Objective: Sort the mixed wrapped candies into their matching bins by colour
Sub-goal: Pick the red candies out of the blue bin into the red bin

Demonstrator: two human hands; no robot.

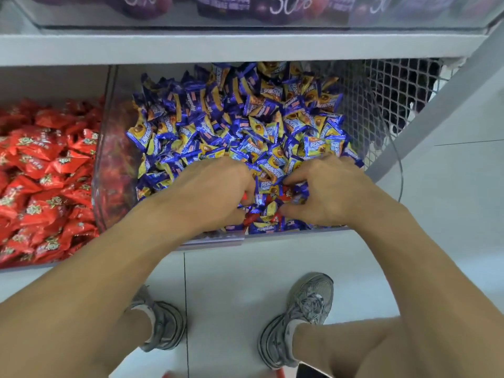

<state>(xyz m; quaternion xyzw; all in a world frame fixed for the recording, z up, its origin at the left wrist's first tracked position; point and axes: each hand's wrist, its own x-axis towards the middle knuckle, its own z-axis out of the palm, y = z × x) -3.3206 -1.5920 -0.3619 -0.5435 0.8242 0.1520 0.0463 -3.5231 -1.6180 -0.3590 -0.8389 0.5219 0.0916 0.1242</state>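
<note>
I'm standing on a pale tiled floor [226, 290] in grey sneakers, left shoe [163, 326] and right shoe [302, 315] well apart. A grey shelf board [218, 47] is running overhead, purple packs [226, 6] printed 50% sitting above it. White mesh [392, 85] is showing at the right. A grey post [447, 94] is slanting beside it.

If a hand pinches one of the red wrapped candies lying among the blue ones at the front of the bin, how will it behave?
A red wrapped candy is small, so it is probably light. Its glossy foil looks slippery and may crinkle, and the twisted ends seem floppy. It lies half buried among blue wrapped candies, so neighbours will likely shift when it is pulled.
</note>
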